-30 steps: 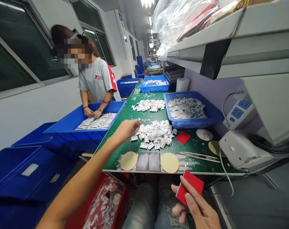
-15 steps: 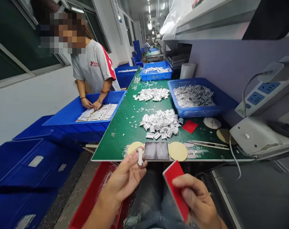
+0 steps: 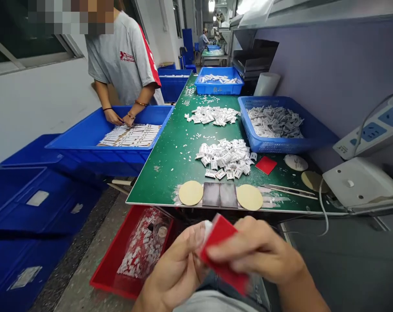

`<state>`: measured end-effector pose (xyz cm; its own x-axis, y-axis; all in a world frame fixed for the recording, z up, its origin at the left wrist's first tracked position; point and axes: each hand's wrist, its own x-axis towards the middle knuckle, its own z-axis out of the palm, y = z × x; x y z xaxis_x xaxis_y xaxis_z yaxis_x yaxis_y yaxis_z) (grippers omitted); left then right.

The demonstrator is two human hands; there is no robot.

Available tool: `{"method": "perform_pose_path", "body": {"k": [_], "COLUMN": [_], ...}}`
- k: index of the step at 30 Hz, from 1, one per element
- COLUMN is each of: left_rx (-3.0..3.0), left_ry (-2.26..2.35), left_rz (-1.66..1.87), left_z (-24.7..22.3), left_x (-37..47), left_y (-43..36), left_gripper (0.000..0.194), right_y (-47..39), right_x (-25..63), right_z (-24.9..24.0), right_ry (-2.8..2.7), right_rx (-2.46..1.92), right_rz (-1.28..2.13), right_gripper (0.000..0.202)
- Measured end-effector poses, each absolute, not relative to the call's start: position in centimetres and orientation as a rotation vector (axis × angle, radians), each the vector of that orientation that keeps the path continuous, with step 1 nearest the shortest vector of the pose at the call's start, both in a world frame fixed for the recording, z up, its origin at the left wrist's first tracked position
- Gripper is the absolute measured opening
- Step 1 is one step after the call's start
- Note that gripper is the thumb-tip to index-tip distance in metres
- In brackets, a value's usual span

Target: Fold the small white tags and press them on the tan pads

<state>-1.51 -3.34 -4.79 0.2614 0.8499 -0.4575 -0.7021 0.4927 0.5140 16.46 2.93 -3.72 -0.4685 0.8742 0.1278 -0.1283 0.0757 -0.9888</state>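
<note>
My left hand [image 3: 180,264] pinches a small white plastic part [image 3: 208,225], of which only a bit shows beside the fingers. In my right hand [image 3: 258,251] is a flat red sanding pad [image 3: 220,234], slightly blurred, with the thumb lying along its face. The pad's upper edge meets the white part at my left fingertips, and both hands are close together in front of the table edge. A pile of similar white plastic parts [image 3: 227,157] lies on the green table [image 3: 164,173]. Nearer the edge are two yellow discs [image 3: 190,193] [image 3: 249,197] with dark plates [image 3: 220,194] between them.
A blue basket [image 3: 274,145] of white parts stands at the right, near a red square [image 3: 265,165] and tweezers [image 3: 290,190]. Below the table is a red bin [image 3: 112,264] with scraps. At the left, a co-worker [image 3: 121,60] reaches into a blue crate [image 3: 86,130].
My hands have come together, bringing the red sanding pad from the right against the white part. The head view has tilted downward, showing more of the red bin.
</note>
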Motion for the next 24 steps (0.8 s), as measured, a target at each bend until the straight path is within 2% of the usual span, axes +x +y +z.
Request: {"method": "perform_pose_path", "body": {"k": [3, 5, 7, 9, 12, 14, 18, 21, 24], "left_rx": [0.652, 1.043, 1.341, 1.475, 1.409, 1.280, 1.033, 0.543, 0.164], "left_ry": [1.050, 1.356, 1.525, 1.467, 1.362, 1.418, 1.448, 1.173, 0.792], "left_rz": [1.318, 1.584, 1.742, 1.798, 1.899, 2.000, 1.957, 1.746, 1.527], "left_z": [-5.2, -5.6, -6.0, -6.3, -6.3, -6.1, -5.8, -5.6, -5.7], "left_x": [-2.1, -2.6, -2.9, -2.8, -1.8, -1.1, -1.5, -3.1, -4.0], "left_y": [-3.2, -3.2, -3.3, -3.7, -4.4, -4.7, -4.3, -3.1, -2.1], "left_gripper": [0.024, 0.020, 0.042, 0.067, 0.080, 0.077, 0.059, 0.043, 0.031], "right_y": [3.1, 2.5, 1.1, -0.2, -0.5, 0.3, 1.8, 1.8, 0.6], "right_x": [16.2, 15.9, 15.4, 14.8, 14.1, 13.9, 14.2, 14.6, 15.0], "right_z": [-4.6, -4.9, -5.0, -5.0, -4.7, -4.4, -4.1, -4.5, -5.1], "right_ry": [-1.341, -1.161, -1.135, -1.276, -1.374, -1.255, -1.468, -1.173, -1.160], "right_rx": [-1.037, -1.144, -1.081, -0.901, -0.890, -1.054, -0.895, -1.137, -1.151], "right_rz": [1.272, 1.228, 1.366, 1.536, 1.461, 1.267, 1.375, 1.152, 1.303], "right_gripper": [0.029, 0.032, 0.034, 0.035, 0.037, 0.038, 0.038, 0.037, 0.038]}}
